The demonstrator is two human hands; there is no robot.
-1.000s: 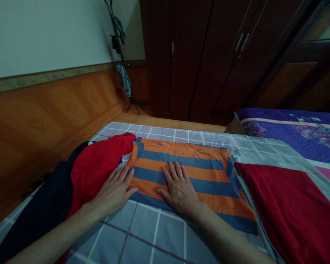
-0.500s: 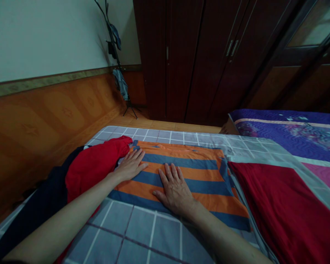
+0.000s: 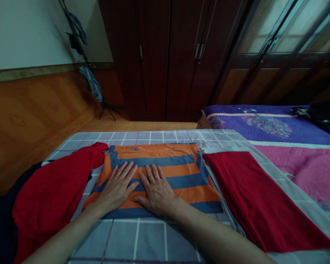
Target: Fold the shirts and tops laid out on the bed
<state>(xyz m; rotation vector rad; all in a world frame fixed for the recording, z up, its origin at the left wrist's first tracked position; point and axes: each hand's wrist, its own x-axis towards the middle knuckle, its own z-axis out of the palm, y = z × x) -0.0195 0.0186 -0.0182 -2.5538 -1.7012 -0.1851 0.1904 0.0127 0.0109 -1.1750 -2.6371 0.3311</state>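
An orange and blue-grey striped shirt lies flat in front of me, its neckline toward the far side. My left hand rests palm down on its left half, fingers spread. Close beside it, my right hand lies flat on the middle of the shirt, fingers apart. Neither hand grips the cloth. To the left, a red garment lies bunched against a dark navy garment. On the right lies a folded red garment, with a thin grey edge along its left side.
Everything lies on a grey checked bedsheet. A purple and pink bedspread covers a surface at the right, with a dark item on it. Behind stand a dark wooden wardrobe and a coat stand with hanging things.
My left hand has slid from the shirt's upper left edge toward its middle, nearer my right hand. The view has turned to the right, showing more of the purple bedspread.
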